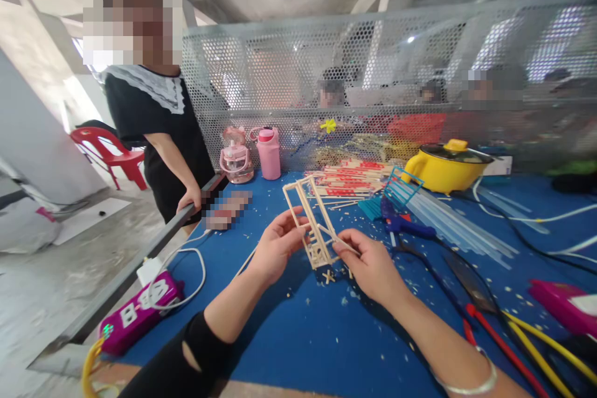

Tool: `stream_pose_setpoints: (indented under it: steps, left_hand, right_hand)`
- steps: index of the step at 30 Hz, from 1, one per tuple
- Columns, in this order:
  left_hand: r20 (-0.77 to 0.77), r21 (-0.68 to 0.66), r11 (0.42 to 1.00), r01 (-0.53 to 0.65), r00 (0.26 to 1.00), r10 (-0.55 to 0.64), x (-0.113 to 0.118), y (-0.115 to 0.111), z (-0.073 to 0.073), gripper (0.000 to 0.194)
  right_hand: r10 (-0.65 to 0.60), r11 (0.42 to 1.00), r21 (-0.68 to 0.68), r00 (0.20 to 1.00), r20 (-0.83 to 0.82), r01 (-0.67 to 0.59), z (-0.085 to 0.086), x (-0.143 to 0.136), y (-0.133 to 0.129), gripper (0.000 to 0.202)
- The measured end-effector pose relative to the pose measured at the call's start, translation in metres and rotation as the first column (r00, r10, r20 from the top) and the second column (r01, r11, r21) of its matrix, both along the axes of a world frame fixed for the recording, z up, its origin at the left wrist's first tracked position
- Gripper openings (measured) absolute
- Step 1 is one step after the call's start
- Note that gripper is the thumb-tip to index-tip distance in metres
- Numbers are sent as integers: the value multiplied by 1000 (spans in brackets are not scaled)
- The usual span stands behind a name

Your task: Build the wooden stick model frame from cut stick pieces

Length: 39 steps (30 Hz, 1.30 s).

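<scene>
A small open frame of pale wooden sticks (303,199) is tilted above the blue table, at the middle of the view. My left hand (280,244) is closed on its left side, thumb and fingers round an upright. At the lower right of the frame, my right hand (366,261) pinches a thin wooden stick (342,242), which slants across toward the frame's uprights. Shorter sticks cross near the frame's lower end. Just below it, small crossed stick pieces (329,277) show against the table.
Beyond the frame lie bundled sticks (349,177), a blue glue gun (410,226), clear glue sticks (457,217) and a yellow pot (452,168). Pliers (504,348) lie right, a purple power strip (140,314) left. A person (158,118) stands at the back left, hand on the rail.
</scene>
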<state>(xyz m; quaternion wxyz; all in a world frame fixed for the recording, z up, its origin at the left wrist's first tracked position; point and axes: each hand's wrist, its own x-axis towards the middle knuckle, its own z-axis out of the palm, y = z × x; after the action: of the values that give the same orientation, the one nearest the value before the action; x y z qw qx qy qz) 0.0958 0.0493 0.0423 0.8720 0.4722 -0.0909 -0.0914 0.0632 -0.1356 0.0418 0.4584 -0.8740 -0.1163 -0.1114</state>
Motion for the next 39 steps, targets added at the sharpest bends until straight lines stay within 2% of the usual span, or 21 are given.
stream_pose_setpoints:
  steps: [5,11,18,20,24,31,39]
  left_hand:
    - [64,78,996,46,997,-51,-2,-6,-7,46]
    - [32,112,993,37,999,-41,-5,-6,-2,51]
    - [46,139,990,39,998,-46,-3,-1,-3,45]
    - [76,146,989,27,996,-39,-3,0,-4,42]
    - [71,126,992,31,997,-40,-2,0,-3,40]
    - [31,45,997,60,998,-61,-7,0,8,37]
    - [-14,-7,995,96,995,-96,-9,4,10,38]
  right_hand:
    - [-9,1000,9,1000,13,9,0,-2,0,17]
    - [11,999,36,1000,-6,-11,-2,-2,-1,17]
    - [53,989,138,998,38,-58,-3,-4,-4,22]
    - [20,994,105,997,69,-28,0,-3,-7,19]
    - [-60,994,-75,980,189,75,13,2,-15,15]
    - [60,959,-279,924,378,51,38,13,-18,14]
    - [41,942,-319,903,427,108,34,15,-17,17]
